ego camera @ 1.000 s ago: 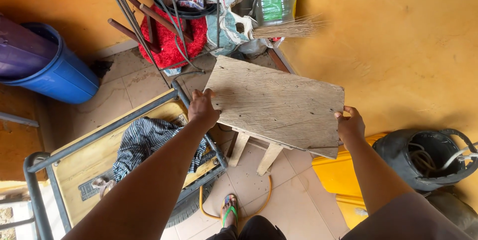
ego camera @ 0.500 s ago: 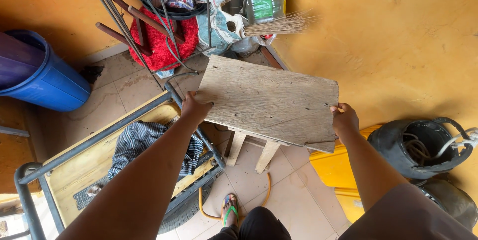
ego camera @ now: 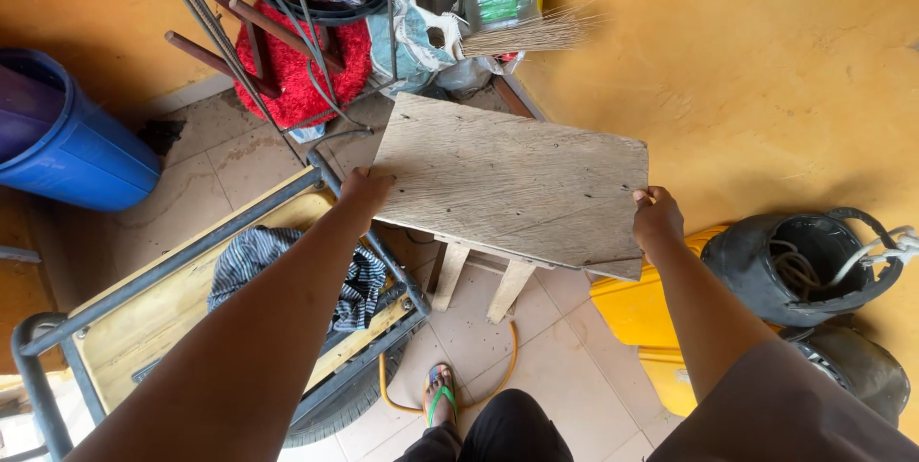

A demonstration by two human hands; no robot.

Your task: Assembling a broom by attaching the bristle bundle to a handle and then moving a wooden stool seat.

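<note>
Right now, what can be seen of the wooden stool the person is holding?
The wooden stool has a flat rectangular top of grey, weathered, scratched boards, with pale legs showing beneath its near edge. It is held off the tiled floor, tilted. The left hand grips its left edge and the right hand its right edge.

Rough, weathered wooden stool [ego camera: 512, 184]; matt yellow plaster wall [ego camera: 766, 69].

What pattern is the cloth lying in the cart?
Dark and white stripes on the cloth, clearest in the head view.
</note>
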